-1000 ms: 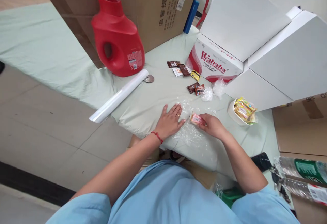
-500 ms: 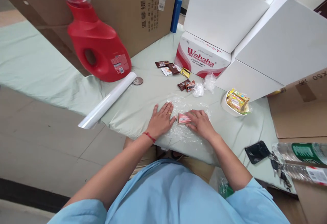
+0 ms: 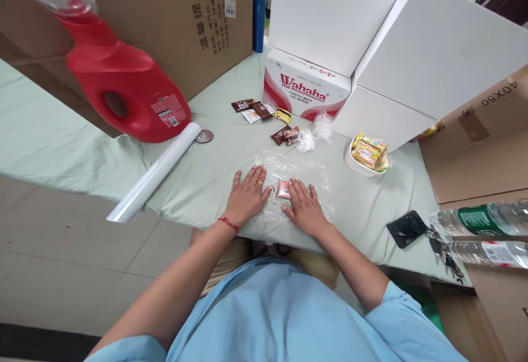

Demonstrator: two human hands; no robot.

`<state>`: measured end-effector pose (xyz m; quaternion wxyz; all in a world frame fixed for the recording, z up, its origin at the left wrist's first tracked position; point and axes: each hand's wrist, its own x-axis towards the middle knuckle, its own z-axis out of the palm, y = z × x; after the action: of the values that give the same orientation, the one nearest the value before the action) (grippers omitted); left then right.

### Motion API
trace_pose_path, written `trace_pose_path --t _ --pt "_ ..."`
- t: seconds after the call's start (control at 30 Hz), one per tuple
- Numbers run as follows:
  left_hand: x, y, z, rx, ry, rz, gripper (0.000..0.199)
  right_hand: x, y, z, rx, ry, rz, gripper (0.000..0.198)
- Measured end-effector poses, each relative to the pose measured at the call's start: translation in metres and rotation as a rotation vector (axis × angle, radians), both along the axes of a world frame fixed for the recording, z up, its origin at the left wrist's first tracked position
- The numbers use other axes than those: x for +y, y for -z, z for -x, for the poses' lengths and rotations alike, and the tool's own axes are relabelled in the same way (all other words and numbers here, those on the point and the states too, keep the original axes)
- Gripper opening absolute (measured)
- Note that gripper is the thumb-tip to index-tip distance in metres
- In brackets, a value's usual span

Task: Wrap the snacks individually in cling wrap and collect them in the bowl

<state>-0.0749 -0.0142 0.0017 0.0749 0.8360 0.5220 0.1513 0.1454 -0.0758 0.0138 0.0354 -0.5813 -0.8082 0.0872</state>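
Note:
A small pink packet (image 3: 283, 188) lies on a spread sheet of clear plastic film (image 3: 317, 172) on the cloth-covered table. My left hand (image 3: 247, 194) rests flat on the film's left side, fingers stretched out, its thumb near the packet. My right hand (image 3: 306, 208) lies open and flat, its fingers over the packet's right part, which they hide. Neither hand grips anything. Beyond the film are two crumpled clear plastic balls (image 3: 306, 141) and several brown and white sachets (image 3: 261, 110), with a yellow packet (image 3: 282, 115) among them.
A white roll (image 3: 154, 175) and a red detergent jug (image 3: 127, 87) stand to the left. Behind are a Wahaba-style carton (image 3: 307, 84) and white boxes (image 3: 330, 15). At right are a tub of snack packets (image 3: 355, 166), a black pouch (image 3: 407, 229), keys and plastic bottles (image 3: 482, 219).
My right hand has flattened, its fingers now stretched out over the packet's right part instead of curled at it. My left hand stays flat on the film. The view has shifted to the right.

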Motion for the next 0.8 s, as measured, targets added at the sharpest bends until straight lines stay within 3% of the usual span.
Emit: trace_pose_path --t 0.13,0.27,0.37,0.47,0.53,0.6,0.73,0.8 --pt "0.003 -0.002 0.001 -0.013 -0.005 0.039 0.065 -0.004 -0.010 -0.009 0.164 0.021 0.042 0.068" --pt "0.003 -0.006 0.015 -0.131 -0.016 0.020 0.061 -0.031 -0.028 -0.044 0.424 -0.001 -0.045 0.060" --pt "-0.005 -0.008 0.038 -0.235 0.120 0.023 0.054 -0.066 -0.029 -0.069 0.479 -0.002 -0.102 0.064" --pt "-0.018 -0.005 0.060 -0.271 0.328 0.137 0.052 -0.096 -0.014 -0.077 0.422 0.014 -0.124 0.072" --pt "-0.026 -0.002 0.070 -0.252 0.414 0.185 0.061 -0.104 -0.003 -0.074 0.398 0.058 -0.146 0.057" --pt "-0.030 -0.001 0.074 -0.225 0.437 0.190 0.071 -0.103 0.001 -0.070 0.412 0.101 -0.172 0.035" --pt "-0.016 -0.007 0.070 -0.280 0.377 0.178 0.033 -0.074 -0.015 -0.074 0.498 0.083 -0.162 0.026" --pt "0.002 -0.013 0.065 -0.362 0.335 0.186 0.033 -0.051 -0.029 -0.083 0.535 0.071 -0.115 0.026"
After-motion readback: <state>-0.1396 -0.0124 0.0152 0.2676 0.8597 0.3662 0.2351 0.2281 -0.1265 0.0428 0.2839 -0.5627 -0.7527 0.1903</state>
